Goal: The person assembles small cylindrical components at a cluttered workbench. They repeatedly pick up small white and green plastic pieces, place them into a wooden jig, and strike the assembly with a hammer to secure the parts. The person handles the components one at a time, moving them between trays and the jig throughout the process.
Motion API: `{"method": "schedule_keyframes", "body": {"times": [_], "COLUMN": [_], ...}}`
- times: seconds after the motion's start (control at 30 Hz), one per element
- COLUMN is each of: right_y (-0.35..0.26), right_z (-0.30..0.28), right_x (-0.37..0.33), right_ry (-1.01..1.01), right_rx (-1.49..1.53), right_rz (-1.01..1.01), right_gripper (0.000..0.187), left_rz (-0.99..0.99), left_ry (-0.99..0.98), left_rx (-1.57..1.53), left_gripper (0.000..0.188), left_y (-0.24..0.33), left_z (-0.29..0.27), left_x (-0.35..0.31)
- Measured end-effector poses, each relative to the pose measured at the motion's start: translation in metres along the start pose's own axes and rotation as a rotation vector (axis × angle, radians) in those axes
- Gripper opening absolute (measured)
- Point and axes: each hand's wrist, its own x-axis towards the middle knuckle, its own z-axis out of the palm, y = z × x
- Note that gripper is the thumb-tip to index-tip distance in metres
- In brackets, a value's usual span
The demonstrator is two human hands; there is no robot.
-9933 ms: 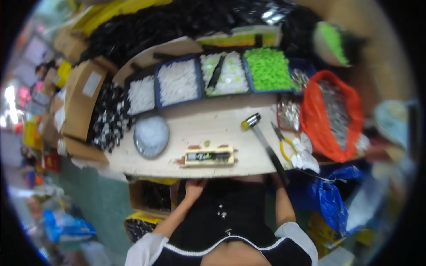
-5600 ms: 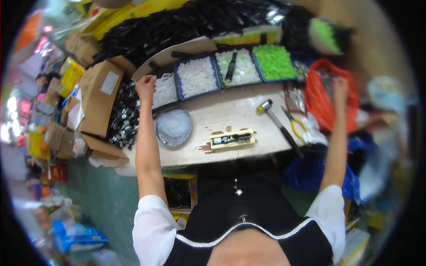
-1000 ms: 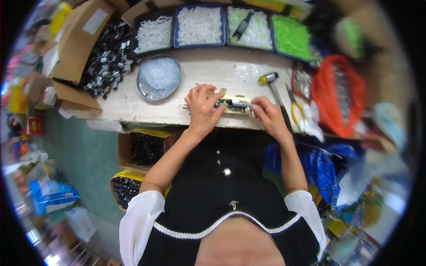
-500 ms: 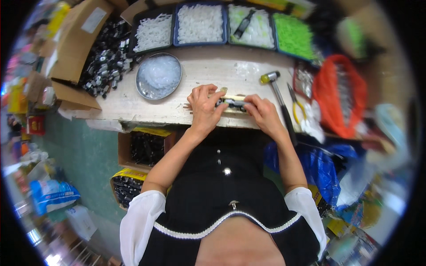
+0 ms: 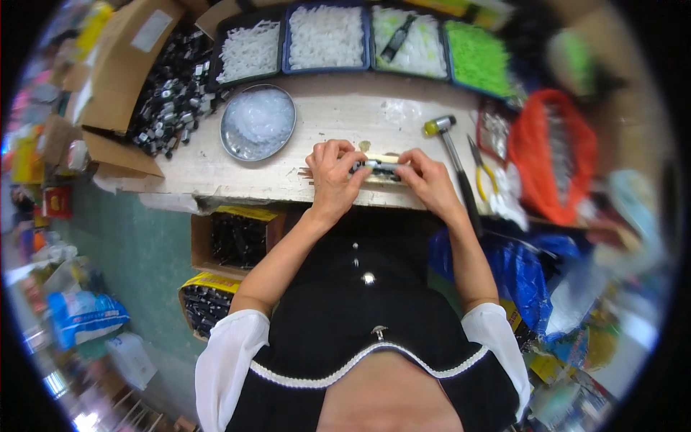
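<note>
A slim black-and-grey piece [image 5: 381,166] lies level between my hands near the table's front edge; its exact kind I cannot make out. My left hand [image 5: 335,173] is closed round its left end, hiding that part. At the right end, the thumb and fingers of my right hand [image 5: 426,180] pinch it. Just behind it, against the tabletop, runs a pale strip [image 5: 380,157]. Thin brown sticks [image 5: 305,173] poke out beside my left hand.
Right of my hands lie a hammer [image 5: 453,155] and yellow-handled pliers [image 5: 484,169], then a red bag [image 5: 522,158]. A metal bowl [image 5: 227,134] of translucent parts sits left. Trays [image 5: 326,72] of white and green pieces line the back; a carton [image 5: 119,72] spills black-and-silver parts.
Almost nothing differs. Both hands keep their hold on the black-and-grey piece, and the fingers of my right hand have shifted very slightly.
</note>
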Motion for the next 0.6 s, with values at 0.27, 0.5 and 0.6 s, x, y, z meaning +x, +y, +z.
{"method": "schedule_keyframes", "body": {"times": [0.27, 0.5, 0.6], "right_y": [0.012, 0.008, 0.013], "right_z": [-0.003, -0.007, -0.002], "right_x": [0.010, 0.014, 0.015], "right_ry": [-0.133, -0.192, -0.089], "right_rx": [0.333, 0.530, 0.380], "right_rz": [0.257, 0.354, 0.338], "right_gripper": [0.017, 0.020, 0.024], "left_rz": [0.057, 0.089, 0.104], "left_ry": [0.020, 0.015, 0.014], "left_rx": [0.005, 0.013, 0.025], "left_gripper": [0.008, 0.009, 0.010], "left_y": [-0.003, -0.004, -0.004], "left_z": [0.003, 0.003, 0.002], "left_x": [-0.001, 0.000, 0.000]}}
